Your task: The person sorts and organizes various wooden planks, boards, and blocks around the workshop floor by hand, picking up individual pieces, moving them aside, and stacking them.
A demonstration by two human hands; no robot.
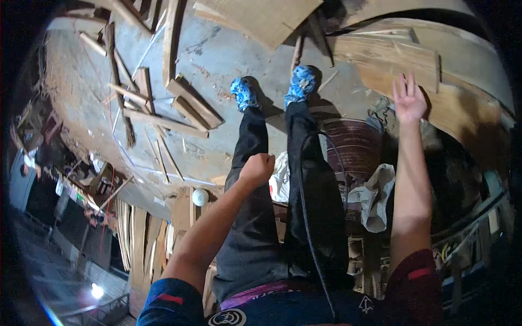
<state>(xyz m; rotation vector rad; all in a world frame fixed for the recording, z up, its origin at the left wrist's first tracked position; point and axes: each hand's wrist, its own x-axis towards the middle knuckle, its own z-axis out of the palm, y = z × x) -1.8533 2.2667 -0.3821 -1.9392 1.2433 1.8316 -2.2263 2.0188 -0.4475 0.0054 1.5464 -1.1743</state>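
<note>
My left hand (258,169) is closed in a fist above my left trouser leg (247,217), with nothing sticking out of it. Further right, my right hand (409,100) has its fingers stretched out and holds nothing. It is over the edge of pale wooden boards (380,57); whether it touches them I cannot tell. A black cable (305,212) runs from my shirt up over my right leg. Both feet, in blue patterned shoes (300,84), stand on the concrete floor (206,60).
Loose wood offcuts (163,122) litter the floor at left. A white ball-like object (200,197) is near my left forearm. A dark reddish ribbed container (354,146) and a crumpled pale sack (379,198) are between my right leg and right arm. A sheet of board (261,19) lies ahead.
</note>
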